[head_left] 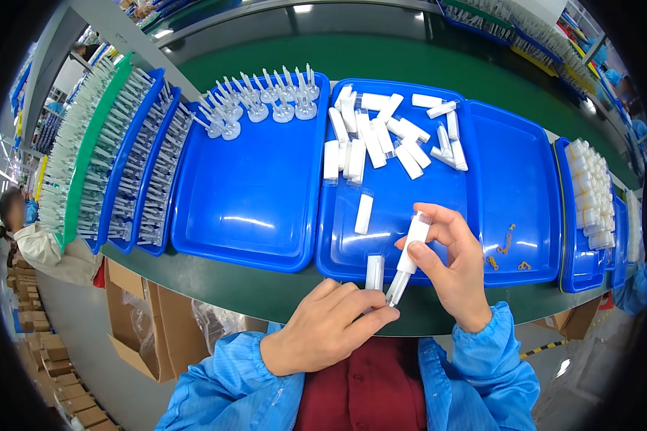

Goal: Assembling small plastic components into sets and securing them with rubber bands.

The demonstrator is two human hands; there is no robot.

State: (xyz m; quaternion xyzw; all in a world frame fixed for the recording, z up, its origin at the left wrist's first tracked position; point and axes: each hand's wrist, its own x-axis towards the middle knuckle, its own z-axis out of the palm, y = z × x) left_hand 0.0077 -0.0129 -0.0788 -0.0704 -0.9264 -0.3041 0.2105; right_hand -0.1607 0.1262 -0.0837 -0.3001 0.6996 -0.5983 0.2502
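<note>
Over the near edge of the middle blue tray (341, 258), my right hand (459, 264) grips a slim white plastic sleeve (411, 248) between thumb and fingers. A narrow clear stem (397, 287) extends from the sleeve's lower end, tilted down to the left. My left hand (323, 327) pinches the bottom of that stem. Beside the left fingertips, another white sleeve with a clear edge (374, 271) rests at the tray's near rim. One more lone sleeve (364, 214) lies farther in. Several similar white pieces (374, 140) are heaped at the tray's far end.
On the left, a blue tray (248, 201) holds upright clear stems on round bases (282, 111). Stacked trays of stems (86, 158) stand beyond it. The right tray (514, 187) contains a few small yellow-brown bands (506, 241). White parts (589, 190) fill the far-right tray. An open carton (151, 323) sits below the table.
</note>
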